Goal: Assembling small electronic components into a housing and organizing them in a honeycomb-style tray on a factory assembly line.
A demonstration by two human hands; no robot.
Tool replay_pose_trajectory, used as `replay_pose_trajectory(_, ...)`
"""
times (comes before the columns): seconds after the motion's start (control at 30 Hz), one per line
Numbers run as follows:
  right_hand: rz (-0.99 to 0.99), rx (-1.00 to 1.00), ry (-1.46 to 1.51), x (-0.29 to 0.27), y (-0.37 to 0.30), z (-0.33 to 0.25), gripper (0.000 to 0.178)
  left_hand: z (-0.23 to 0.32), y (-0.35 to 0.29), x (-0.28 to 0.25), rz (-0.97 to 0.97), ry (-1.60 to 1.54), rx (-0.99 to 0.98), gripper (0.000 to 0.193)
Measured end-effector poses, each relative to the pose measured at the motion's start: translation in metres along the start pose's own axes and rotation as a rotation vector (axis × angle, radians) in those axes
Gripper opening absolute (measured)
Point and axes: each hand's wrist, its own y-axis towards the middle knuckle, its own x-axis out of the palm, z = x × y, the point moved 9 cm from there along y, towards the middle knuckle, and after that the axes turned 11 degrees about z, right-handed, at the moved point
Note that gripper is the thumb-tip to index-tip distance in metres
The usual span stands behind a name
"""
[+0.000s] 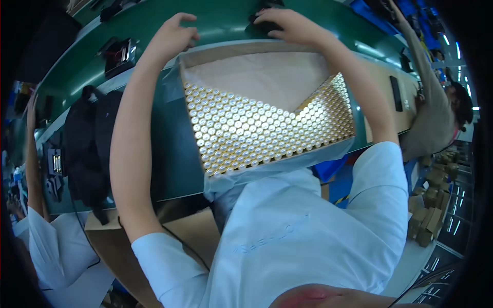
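A shallow cardboard box with a clear plastic liner sits in front of me. Rows of small gold cylinders with silvery ends, which look like battery cells, stand packed in its nearer part, leaving a V-shaped stretch of bare bottom at the far side. Beyond the box's far left corner, my left hand is raised with curled fingers apart, holding nothing visible. My right hand reaches past the far right edge, thumb and fingers spread beside a dark object; whether they touch it cannot be made out.
A black bag lies left of my left arm. Small black devices rest on the green bench. People work at both sides. Cardboard cartons are stacked at lower right; an opened carton is below the bench.
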Motion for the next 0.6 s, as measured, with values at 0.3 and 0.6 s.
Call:
replay_pose_trajectory(0.3, 0.271, 0.314, 0.049, -0.015, 0.013, 0.068, 0.041, 0.011, -0.006, 0.011, -0.057, -0.025, -0.068, 0.042)
replay_pose_trajectory(0.6, 0.155, 0.112, -0.106, 0.003, 0.064, 0.013, 0.035, 0.001, 0.004, -0.002, 0.126, 0.253, 0.094, 0.047)
